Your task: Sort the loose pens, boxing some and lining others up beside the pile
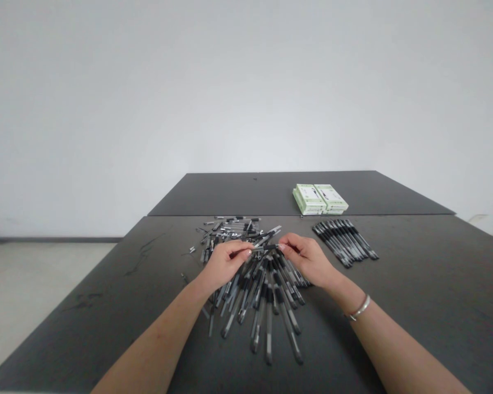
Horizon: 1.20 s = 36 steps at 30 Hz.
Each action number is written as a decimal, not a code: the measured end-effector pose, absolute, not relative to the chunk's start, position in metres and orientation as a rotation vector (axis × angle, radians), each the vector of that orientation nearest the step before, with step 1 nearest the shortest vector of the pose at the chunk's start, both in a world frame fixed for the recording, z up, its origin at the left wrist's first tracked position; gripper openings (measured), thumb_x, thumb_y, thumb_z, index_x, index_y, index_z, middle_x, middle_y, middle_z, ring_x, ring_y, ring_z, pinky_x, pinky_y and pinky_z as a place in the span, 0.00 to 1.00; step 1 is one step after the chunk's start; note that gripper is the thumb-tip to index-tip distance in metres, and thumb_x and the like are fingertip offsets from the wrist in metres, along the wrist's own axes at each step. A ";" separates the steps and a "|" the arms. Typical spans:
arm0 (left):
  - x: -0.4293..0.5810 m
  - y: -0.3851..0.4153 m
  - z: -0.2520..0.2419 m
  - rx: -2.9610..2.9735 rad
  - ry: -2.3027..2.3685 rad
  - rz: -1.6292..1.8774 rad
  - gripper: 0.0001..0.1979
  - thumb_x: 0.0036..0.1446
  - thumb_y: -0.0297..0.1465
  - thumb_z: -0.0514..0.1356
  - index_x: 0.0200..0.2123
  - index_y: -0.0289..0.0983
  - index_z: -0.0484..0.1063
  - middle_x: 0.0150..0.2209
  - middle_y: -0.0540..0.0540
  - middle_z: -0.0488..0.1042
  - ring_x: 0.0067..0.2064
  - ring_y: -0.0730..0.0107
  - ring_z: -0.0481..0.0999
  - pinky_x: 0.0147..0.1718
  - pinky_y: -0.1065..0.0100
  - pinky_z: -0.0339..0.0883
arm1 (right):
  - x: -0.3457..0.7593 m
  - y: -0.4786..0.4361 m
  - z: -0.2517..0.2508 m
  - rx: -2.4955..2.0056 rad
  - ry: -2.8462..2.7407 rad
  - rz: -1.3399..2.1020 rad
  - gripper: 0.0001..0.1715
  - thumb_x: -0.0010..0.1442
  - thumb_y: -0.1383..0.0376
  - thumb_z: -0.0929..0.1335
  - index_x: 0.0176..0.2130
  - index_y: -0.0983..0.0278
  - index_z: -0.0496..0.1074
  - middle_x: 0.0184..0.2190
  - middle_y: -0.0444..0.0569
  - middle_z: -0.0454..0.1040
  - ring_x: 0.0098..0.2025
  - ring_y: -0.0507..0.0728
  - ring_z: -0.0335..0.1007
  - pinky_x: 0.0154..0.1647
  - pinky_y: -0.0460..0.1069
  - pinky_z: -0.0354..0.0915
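Between my two hands a pen [267,248] with a dark grip is held level above a large heap of pens. My left hand [227,262] pinches its left end, and my right hand [306,257] pinches the right end near the dark grip. Below them the loose pens [269,328] fan out toward the front of the black table [119,306]. Many clear and dark pen parts [230,230] lie jumbled behind and left of my left hand. What my fingertips cover is hidden.
A neat row of pens [345,241] lies to the right of my right hand. Stacked green and white boxes [310,200] stand farther back on the table. A small clear piece [192,249] lies left of the heap. A pale wall rises behind.
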<state>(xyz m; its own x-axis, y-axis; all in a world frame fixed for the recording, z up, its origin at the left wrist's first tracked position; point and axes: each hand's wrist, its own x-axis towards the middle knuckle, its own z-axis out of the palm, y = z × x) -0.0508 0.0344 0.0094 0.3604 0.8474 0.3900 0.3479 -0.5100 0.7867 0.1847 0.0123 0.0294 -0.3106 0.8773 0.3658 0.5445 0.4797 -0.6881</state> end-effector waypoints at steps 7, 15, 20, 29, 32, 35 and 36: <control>-0.052 0.035 0.011 2.039 1.054 1.083 0.10 0.56 0.28 0.58 0.35 0.36 0.80 0.34 0.44 0.82 0.37 0.64 0.79 0.39 0.66 0.70 | 0.181 0.013 0.026 -1.187 -1.931 0.636 0.14 0.65 0.60 0.62 0.29 0.63 0.67 0.22 0.41 0.64 0.26 0.51 0.60 0.29 0.45 0.57; -0.052 0.037 0.011 1.892 1.118 1.124 0.09 0.54 0.30 0.60 0.35 0.36 0.80 0.32 0.46 0.81 0.33 0.65 0.78 0.35 0.68 0.70 | 0.178 0.018 0.020 -1.145 -1.801 0.779 0.15 0.66 0.57 0.61 0.33 0.63 0.69 0.24 0.42 0.68 0.26 0.51 0.62 0.29 0.45 0.60; -0.057 0.045 0.005 1.784 1.205 1.225 0.13 0.57 0.34 0.58 0.39 0.34 0.79 0.27 0.48 0.78 0.30 0.67 0.75 0.32 0.69 0.68 | 0.174 0.026 0.006 -1.155 -1.850 0.617 0.11 0.63 0.67 0.62 0.39 0.63 0.74 0.33 0.48 0.76 0.36 0.54 0.72 0.39 0.49 0.66; -0.059 0.046 0.007 1.743 1.212 1.285 0.13 0.56 0.34 0.58 0.38 0.34 0.79 0.29 0.47 0.79 0.30 0.68 0.75 0.32 0.69 0.68 | 0.162 0.049 -0.001 -1.259 -2.386 0.204 0.20 0.57 0.79 0.61 0.40 0.66 0.78 0.41 0.55 0.78 0.47 0.59 0.72 0.53 0.52 0.64; -0.059 0.045 0.008 1.746 1.210 1.285 0.12 0.56 0.33 0.58 0.38 0.34 0.79 0.29 0.47 0.79 0.29 0.68 0.75 0.31 0.69 0.68 | 0.161 0.055 0.001 -1.341 -2.527 0.111 0.18 0.58 0.78 0.62 0.40 0.66 0.78 0.41 0.55 0.78 0.48 0.60 0.70 0.53 0.51 0.63; -0.060 0.045 0.008 1.753 1.207 1.292 0.11 0.55 0.31 0.59 0.37 0.34 0.79 0.30 0.46 0.80 0.31 0.67 0.76 0.34 0.68 0.69 | 0.160 0.060 0.002 -1.374 -2.574 0.085 0.16 0.59 0.76 0.64 0.41 0.66 0.78 0.41 0.55 0.77 0.49 0.60 0.69 0.53 0.51 0.62; -0.060 0.046 0.008 1.754 1.206 1.294 0.11 0.55 0.31 0.59 0.37 0.34 0.79 0.31 0.46 0.80 0.32 0.67 0.77 0.35 0.68 0.70 | 0.160 0.061 0.002 -1.376 -2.582 0.086 0.15 0.59 0.76 0.64 0.41 0.66 0.78 0.40 0.55 0.77 0.49 0.61 0.69 0.53 0.51 0.62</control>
<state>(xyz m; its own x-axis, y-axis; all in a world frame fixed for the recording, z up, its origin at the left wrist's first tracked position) -0.0596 0.0456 0.0076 0.0947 0.9266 0.3638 0.2977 -0.3751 0.8779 0.1601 0.0614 0.0018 -0.5401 0.8262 0.1601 0.8137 0.5613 -0.1514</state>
